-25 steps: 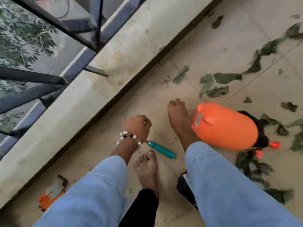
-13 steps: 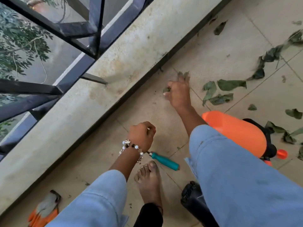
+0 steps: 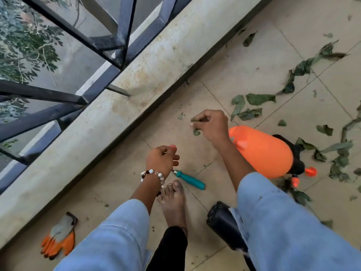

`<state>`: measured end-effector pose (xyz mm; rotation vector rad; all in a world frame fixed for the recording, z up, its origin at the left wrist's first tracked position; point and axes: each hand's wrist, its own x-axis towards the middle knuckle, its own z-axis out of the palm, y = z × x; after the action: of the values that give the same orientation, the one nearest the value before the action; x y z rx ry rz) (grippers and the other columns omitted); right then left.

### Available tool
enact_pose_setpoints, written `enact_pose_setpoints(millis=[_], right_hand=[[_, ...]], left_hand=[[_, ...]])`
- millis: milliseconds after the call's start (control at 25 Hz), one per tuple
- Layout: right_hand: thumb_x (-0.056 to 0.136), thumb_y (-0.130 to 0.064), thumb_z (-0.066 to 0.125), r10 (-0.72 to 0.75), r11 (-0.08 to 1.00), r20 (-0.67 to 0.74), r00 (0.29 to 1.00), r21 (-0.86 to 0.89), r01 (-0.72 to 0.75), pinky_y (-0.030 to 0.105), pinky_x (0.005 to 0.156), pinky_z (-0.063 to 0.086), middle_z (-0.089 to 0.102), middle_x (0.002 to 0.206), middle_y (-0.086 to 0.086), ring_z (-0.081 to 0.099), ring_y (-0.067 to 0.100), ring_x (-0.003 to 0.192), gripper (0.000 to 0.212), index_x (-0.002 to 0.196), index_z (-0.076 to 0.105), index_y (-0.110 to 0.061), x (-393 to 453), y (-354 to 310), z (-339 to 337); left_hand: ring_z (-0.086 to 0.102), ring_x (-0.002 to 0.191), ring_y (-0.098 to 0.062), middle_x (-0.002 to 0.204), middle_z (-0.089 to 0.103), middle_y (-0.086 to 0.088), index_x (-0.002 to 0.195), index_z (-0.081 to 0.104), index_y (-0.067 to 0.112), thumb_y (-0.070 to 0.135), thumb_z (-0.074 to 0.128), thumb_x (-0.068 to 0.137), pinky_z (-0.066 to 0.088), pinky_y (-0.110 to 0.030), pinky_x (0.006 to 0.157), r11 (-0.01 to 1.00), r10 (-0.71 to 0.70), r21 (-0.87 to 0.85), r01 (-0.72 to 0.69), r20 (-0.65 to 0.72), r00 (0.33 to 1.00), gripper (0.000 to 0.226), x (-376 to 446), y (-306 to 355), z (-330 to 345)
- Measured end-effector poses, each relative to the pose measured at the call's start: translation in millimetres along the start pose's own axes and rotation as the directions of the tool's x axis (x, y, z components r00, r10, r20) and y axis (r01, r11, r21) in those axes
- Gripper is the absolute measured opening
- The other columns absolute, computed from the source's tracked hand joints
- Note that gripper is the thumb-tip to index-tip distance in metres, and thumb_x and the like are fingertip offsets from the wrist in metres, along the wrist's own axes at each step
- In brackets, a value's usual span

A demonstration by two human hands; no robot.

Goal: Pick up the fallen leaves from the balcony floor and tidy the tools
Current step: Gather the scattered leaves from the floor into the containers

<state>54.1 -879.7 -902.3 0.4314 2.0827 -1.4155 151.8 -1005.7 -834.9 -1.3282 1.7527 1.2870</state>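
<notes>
- The step in hand looks like leaf gathering: the right hand (image 3: 212,125) is raised off the tiled floor (image 3: 254,61) with its fingers curled, pinching a small leaf (image 3: 197,120) between thumb and fingertips, and another scrap of green hangs just under the fingers.
- The left hand (image 3: 162,160), with a beaded bracelet (image 3: 154,176) at the wrist, hovers over the floor with its fingers curled inward; I cannot tell whether it holds leaves already or nothing.
- Most of the fallen leaves (image 3: 252,106) lie scattered on the tiles to the right, past the right hand and around the orange sprayer (image 3: 261,151), which lies on its side.
- One tiny leaf bit (image 3: 180,116) sits on the floor just left of the right hand, near the foot of the ledge (image 3: 136,90).
- The tools are not yet tidied: a teal-handled tool (image 3: 190,180) lies by the bare foot (image 3: 173,200), a pair of gloves (image 3: 58,239) lies against the ledge at lower left, and a black object (image 3: 222,222) is partly hidden by the right leg.
- The next move probably calls for passing the pinched leaf to the other hand or a pile, then reaching right for the larger cluster.
</notes>
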Motion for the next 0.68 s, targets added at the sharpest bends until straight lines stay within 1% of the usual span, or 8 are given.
enact_pose_setpoints(millis=[120,280,360,400,440,520,600,680], right_hand=[[0.067,0.007,0.079,0.125,0.919,0.126,0.984,0.358,-0.163,0.037,0.076,0.057,0.071,0.079,0.014,0.067,0.025,0.074,0.017,0.079,0.068,0.001,-69,-32,-28],[0.071,0.009,0.074,0.163,0.875,0.108,0.981,0.444,-0.194,0.027,0.069,0.055,0.072,0.08,0.013,0.066,0.018,0.071,0.017,0.086,0.067,0.009,-156,-67,-82],[0.074,0.007,0.069,0.028,0.967,0.077,0.997,0.249,-0.046,0.019,0.068,0.051,0.073,0.082,0.009,0.066,0.013,0.073,0.013,0.085,0.072,0.001,-195,-81,-117],[0.076,0.004,0.064,-0.09,0.994,0.085,0.992,0.073,0.084,0.019,0.066,0.048,0.072,0.08,0.008,0.065,0.014,0.072,0.014,0.084,0.073,-0.004,-210,-86,-134],[0.075,0.001,0.059,-0.221,0.961,0.114,0.969,-0.142,0.236,0.023,0.063,0.044,0.07,0.076,0.009,0.064,0.018,0.07,0.016,0.081,0.073,-0.006,-220,-91,-147],[0.069,-0.006,0.054,-0.409,0.744,0.258,0.875,-0.461,0.484,0.027,0.067,0.035,0.068,0.079,0.008,0.062,0.024,0.077,0.02,0.079,0.071,-0.009,-231,-101,-178],[0.076,-0.011,0.054,-0.376,0.613,0.432,0.82,-0.548,0.569,0.035,0.085,0.028,0.062,0.12,0.002,0.046,0.026,0.113,0.031,0.101,0.07,-0.019,-235,-111,-215],[0.086,-0.017,0.057,-0.301,0.622,0.44,0.846,-0.581,0.524,0.043,0.094,0.02,0.038,0.146,-0.005,0.022,0.023,0.127,0.034,0.109,0.066,-0.04,-227,-117,-250]], left_hand=[[0.066,0.095,-0.026,0.106,0.068,-0.009,0.114,0.06,0.009,0.052,0.04,0.097,0.053,-0.038,0.079,0.925,-0.154,-0.341,0.165,0.059,0.986,0.05,-46,24,16],[0.067,0.093,-0.026,0.097,0.069,-0.015,0.102,0.064,0.006,0.065,0.03,0.094,0.054,-0.038,0.073,0.747,-0.259,-0.553,0.37,0.27,0.927,0.069,-131,77,46],[0.066,0.085,-0.025,0.087,0.069,-0.015,0.089,0.065,0.007,0.057,0.034,0.098,0.052,-0.037,0.071,0.672,-0.322,-0.607,0.425,0.277,0.905,0.06,-161,71,68],[0.065,0.09,-0.027,0.093,0.069,-0.018,0.087,0.068,0.011,0.057,0.039,0.096,0.052,-0.041,0.078,0.672,-0.351,-0.586,0.453,0.286,0.892,0.056,-159,57,81],[0.063,0.101,-0.03,0.107,0.068,-0.021,0.089,0.071,0.014,0.062,0.044,0.091,0.05,-0.047,0.088,0.677,-0.382,-0.569,0.466,0.269,0.884,0.055,-144,31,102],[0.062,0.108,-0.031,0.115,0.067,-0.02,0.097,0.073,0.017,0.058,0.052,0.088,0.048,-0.049,0.095,0.655,-0.432,-0.579,0.487,0.242,0.869,0.047,-139,22,119],[0.071,0.082,-0.025,0.087,0.072,-0.015,0.098,0.065,0.005,0.039,0.049,0.096,0.058,-0.035,0.074,0.651,-0.431,-0.608,0.455,0.198,0.881,0.038,-184,79,119],[0.059,0.04,-0.015,0.049,0.059,-0.005,0.078,0.054,0.004,0.031,0.044,0.102,0.048,-0.02,0.041,0.629,-0.34,-0.687,0.363,0.177,0.924,0.037,-235,147,119]])
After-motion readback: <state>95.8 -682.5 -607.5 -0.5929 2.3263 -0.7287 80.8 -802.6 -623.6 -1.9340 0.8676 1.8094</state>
